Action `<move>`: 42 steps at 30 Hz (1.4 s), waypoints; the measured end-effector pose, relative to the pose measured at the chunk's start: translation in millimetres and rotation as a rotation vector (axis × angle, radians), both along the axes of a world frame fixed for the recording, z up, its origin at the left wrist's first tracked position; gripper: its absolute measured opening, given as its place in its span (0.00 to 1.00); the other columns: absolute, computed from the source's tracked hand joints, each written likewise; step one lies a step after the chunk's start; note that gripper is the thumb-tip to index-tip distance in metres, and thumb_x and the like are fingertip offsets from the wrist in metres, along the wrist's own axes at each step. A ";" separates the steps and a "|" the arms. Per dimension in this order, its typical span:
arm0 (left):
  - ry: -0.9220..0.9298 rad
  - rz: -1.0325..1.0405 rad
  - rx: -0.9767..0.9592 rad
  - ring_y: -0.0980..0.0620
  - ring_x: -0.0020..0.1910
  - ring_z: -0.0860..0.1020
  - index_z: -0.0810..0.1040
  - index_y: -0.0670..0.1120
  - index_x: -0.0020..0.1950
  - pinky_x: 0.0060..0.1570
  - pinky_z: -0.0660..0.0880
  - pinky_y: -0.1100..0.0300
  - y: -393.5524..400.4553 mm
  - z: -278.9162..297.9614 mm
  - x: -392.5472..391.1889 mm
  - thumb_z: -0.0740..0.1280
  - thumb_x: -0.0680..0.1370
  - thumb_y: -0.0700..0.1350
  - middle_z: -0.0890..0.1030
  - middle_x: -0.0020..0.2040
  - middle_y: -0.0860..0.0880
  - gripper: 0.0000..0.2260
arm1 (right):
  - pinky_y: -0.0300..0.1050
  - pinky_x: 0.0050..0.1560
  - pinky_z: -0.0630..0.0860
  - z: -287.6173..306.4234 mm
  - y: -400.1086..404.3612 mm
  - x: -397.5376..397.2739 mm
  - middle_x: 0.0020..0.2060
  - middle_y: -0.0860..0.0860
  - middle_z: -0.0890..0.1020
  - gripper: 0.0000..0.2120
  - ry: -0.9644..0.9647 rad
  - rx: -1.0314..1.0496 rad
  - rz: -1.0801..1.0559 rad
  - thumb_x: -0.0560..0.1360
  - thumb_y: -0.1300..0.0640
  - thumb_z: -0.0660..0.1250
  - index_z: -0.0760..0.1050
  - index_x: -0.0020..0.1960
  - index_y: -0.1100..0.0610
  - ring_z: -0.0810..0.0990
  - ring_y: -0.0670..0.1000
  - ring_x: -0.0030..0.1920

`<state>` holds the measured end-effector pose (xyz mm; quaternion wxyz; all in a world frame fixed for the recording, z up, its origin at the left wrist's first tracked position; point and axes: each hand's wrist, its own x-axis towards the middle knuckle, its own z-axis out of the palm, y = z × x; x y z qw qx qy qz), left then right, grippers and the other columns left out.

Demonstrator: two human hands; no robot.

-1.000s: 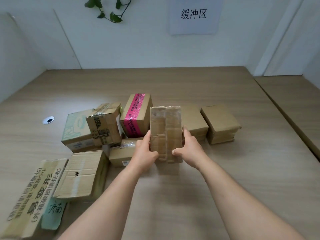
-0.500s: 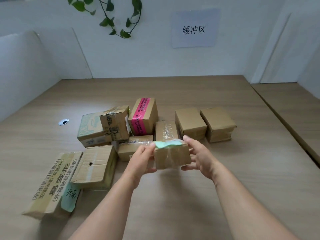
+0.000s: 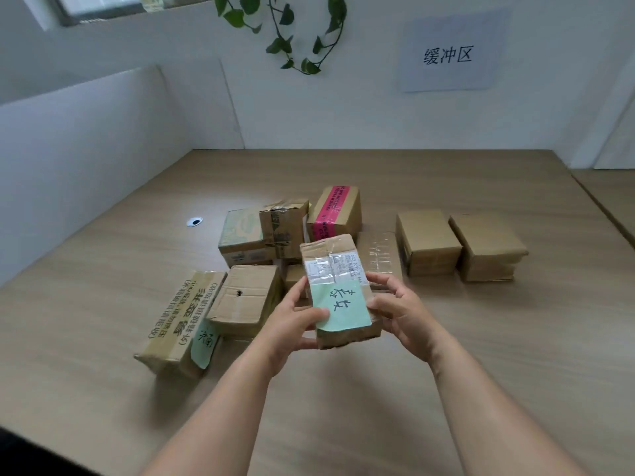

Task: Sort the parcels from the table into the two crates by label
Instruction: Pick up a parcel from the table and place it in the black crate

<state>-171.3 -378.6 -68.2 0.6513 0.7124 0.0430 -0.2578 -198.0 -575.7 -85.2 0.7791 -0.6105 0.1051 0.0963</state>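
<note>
Near centre of the frame: we hold one parcel off the bench, green label turned up to us.
Left hand: fingers curled round the parcel's left edge, thumb lying on the green label.
Right hand: fingers curled round its right edge, gripping it.
Step in hand: we judge that we are reading the label, so this parcel is not yet sorted.
Lower left: long printed box with its own green note, and a plain carton just beside it.
Middle of the frame: green-printed box, taped box, pink-taped box, clear-taped flat parcel, crowded close together.
Right of centre: two plain brown boxes, side by side.
Progress: about nine parcels lie unsorted on the bench; most of the work looks left.
Crates: neither shows in view; what they hold we cannot tell.
Labels: handwriting on ours is legible but upside down; most other parcels show no label from here.
Partly hidden: a small box behind our left hand.
Upper right: wall sign, with a trailing plant at top centre.
</note>
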 end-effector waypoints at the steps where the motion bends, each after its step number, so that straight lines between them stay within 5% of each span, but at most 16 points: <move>1: -0.018 0.034 -0.012 0.47 0.54 0.82 0.61 0.62 0.73 0.47 0.81 0.45 6.3 -0.5 -1.7 0.69 0.76 0.37 0.81 0.57 0.48 0.33 | 0.48 0.44 0.81 1.0 4.9 -0.4 0.48 0.54 0.86 0.22 0.006 -0.051 0.050 0.73 0.63 0.68 0.71 0.64 0.48 0.85 0.54 0.49; 3: -0.057 0.091 -0.024 0.45 0.55 0.81 0.61 0.63 0.73 0.43 0.81 0.49 17.5 -0.3 -3.9 0.68 0.76 0.35 0.80 0.59 0.47 0.34 | 0.52 0.51 0.80 1.7 15.7 -0.2 0.48 0.53 0.86 0.26 0.016 -0.142 0.132 0.68 0.60 0.70 0.71 0.62 0.42 0.84 0.53 0.49; 8: -0.119 0.142 -0.030 0.46 0.52 0.82 0.59 0.66 0.71 0.35 0.79 0.57 52.5 2.3 -10.2 0.67 0.75 0.33 0.81 0.58 0.49 0.36 | 0.55 0.58 0.78 6.4 49.7 2.2 0.48 0.58 0.86 0.24 -0.029 -0.167 0.176 0.73 0.70 0.68 0.72 0.59 0.45 0.83 0.57 0.49; 15: -0.208 0.204 -0.036 0.46 0.53 0.82 0.57 0.63 0.75 0.40 0.80 0.52 125.4 12.2 -28.0 0.66 0.75 0.32 0.80 0.61 0.50 0.38 | 0.52 0.56 0.80 22.8 119.4 7.6 0.48 0.57 0.86 0.24 -0.083 -0.231 0.272 0.70 0.69 0.70 0.73 0.59 0.46 0.84 0.57 0.50; 19: -0.252 0.302 -0.018 0.48 0.53 0.82 0.58 0.62 0.74 0.41 0.81 0.55 182.6 16.7 -49.3 0.67 0.75 0.33 0.80 0.60 0.49 0.36 | 0.51 0.52 0.80 34.6 171.9 13.8 0.40 0.55 0.85 0.26 -0.094 -0.210 0.396 0.72 0.73 0.67 0.73 0.61 0.48 0.83 0.54 0.44; 24: -0.324 0.379 0.178 0.54 0.58 0.77 0.54 0.61 0.76 0.54 0.77 0.55 263.9 20.2 -81.9 0.68 0.78 0.46 0.76 0.59 0.56 0.33 | 0.45 0.45 0.81 39.3 251.9 12.5 0.38 0.57 0.79 0.30 -0.084 -0.174 0.511 0.72 0.75 0.66 0.73 0.62 0.43 0.81 0.55 0.45; 28: -0.322 0.541 0.327 0.52 0.61 0.74 0.59 0.58 0.76 0.62 0.73 0.47 329.7 9.0 -110.5 0.67 0.77 0.53 0.72 0.64 0.53 0.30 | 0.41 0.40 0.82 37.5 312.7 4.5 0.39 0.53 0.86 0.31 -0.065 -0.174 0.582 0.73 0.74 0.66 0.72 0.64 0.42 0.85 0.50 0.41; 34: -0.276 0.635 0.379 0.55 0.60 0.74 0.63 0.55 0.75 0.64 0.71 0.53 406.7 -7.2 -157.8 0.68 0.77 0.51 0.74 0.63 0.53 0.27 | 0.56 0.59 0.79 36.5 405.4 -13.8 0.42 0.54 0.86 0.32 -0.096 -0.264 0.675 0.73 0.72 0.68 0.69 0.70 0.46 0.84 0.55 0.45; 37: -0.270 0.669 0.406 0.57 0.58 0.74 0.64 0.55 0.74 0.60 0.70 0.60 442.5 -11.1 -179.9 0.68 0.77 0.50 0.75 0.62 0.55 0.26 | 0.53 0.56 0.80 31.5 450.6 -23.3 0.45 0.56 0.86 0.32 -0.093 -0.275 0.725 0.73 0.70 0.68 0.68 0.72 0.46 0.85 0.54 0.45; 42: -0.234 0.730 0.451 0.56 0.60 0.73 0.66 0.57 0.73 0.60 0.72 0.57 498.1 -15.4 -222.8 0.67 0.78 0.51 0.74 0.63 0.57 0.24 | 0.48 0.48 0.82 20.1 525.7 -50.1 0.50 0.62 0.84 0.31 -0.090 -0.231 0.832 0.74 0.71 0.67 0.70 0.70 0.46 0.85 0.53 0.43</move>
